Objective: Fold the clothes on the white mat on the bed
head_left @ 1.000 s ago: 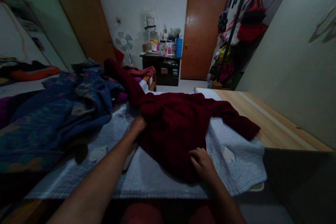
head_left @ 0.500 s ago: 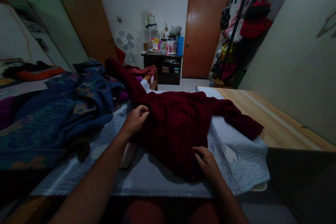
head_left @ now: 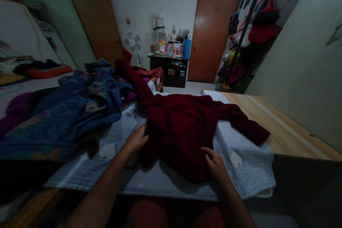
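Note:
A dark red long-sleeved sweater (head_left: 181, 124) lies spread on a light quilted cover. One sleeve points up and left, the other out to the right. My left hand (head_left: 139, 139) is closed on the sweater's left edge, where the cloth bunches and hangs in a fold. At the lower right edge, my right hand (head_left: 216, 164) pinches the cloth between thumb and fingers. Shadow partly hides both sets of fingertips.
Left of the sweater is a heap of blue floral clothing (head_left: 77, 114). The quilted cover (head_left: 243, 164) reaches a wooden board (head_left: 269, 117) on the right. Behind are a fan (head_left: 132, 41), a dark cabinet (head_left: 169, 73) and a brown door (head_left: 210, 35).
My left hand has come down and nearer to me along the sweater's left edge, and the cloth there now bunches lower. My right hand stays at the lower right edge. The view has shifted slightly.

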The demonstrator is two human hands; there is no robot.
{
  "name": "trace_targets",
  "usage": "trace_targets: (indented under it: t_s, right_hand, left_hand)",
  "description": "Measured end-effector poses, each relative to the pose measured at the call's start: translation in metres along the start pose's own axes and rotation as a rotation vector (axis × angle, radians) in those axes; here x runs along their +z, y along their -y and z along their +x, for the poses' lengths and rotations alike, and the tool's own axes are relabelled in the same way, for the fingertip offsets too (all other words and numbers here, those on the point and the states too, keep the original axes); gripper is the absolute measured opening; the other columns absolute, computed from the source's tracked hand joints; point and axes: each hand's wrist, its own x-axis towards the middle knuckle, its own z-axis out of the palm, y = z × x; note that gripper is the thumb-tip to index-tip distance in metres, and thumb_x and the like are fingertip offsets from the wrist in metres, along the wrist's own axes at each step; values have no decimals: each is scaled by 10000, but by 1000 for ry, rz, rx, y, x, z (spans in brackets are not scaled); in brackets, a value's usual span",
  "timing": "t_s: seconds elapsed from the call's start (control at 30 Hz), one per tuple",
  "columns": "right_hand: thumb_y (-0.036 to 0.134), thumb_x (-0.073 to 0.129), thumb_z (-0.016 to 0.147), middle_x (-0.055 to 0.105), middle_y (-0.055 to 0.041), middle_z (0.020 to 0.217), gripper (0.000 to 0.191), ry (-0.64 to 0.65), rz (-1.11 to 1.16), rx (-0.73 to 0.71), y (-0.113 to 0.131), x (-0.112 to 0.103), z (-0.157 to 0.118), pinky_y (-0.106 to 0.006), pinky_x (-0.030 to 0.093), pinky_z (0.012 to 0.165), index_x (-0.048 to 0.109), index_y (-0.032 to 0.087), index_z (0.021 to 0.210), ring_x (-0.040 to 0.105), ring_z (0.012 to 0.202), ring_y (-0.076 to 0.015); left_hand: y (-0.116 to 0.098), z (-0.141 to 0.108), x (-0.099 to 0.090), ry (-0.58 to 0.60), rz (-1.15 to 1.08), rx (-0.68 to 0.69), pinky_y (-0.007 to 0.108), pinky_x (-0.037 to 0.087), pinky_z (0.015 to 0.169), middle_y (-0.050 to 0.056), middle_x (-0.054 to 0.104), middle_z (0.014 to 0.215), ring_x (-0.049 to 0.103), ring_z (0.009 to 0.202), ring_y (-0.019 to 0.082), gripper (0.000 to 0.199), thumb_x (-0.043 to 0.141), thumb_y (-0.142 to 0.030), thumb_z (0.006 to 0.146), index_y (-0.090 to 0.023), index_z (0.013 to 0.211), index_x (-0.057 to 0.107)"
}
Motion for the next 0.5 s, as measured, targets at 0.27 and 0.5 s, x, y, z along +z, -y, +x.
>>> trace_targets:
  t_s: [0.27,0.5]
  right_hand:
    - [364,481,828,724,-88,1078,354,-34,-114,-41,-10,10,0,-438,491,951,715,203,1039,662,1016,-258]
    - [373,492,827,724,-85,1061,344,-43,-42,-24,-5,3,4,-428,496,938,708,201,1032,663,1004,-258]
  left_hand:
    - [-21,-2,10,68,-228,65,390,414,1062,116,513,1395,530,1245,292,817,666,-310,694,-160,1428,340]
    - [-21,0,19,94,-629,-141,379,512,942,72,677,1205,636,1098,262,623,624,-209,712,-174,1321,498]
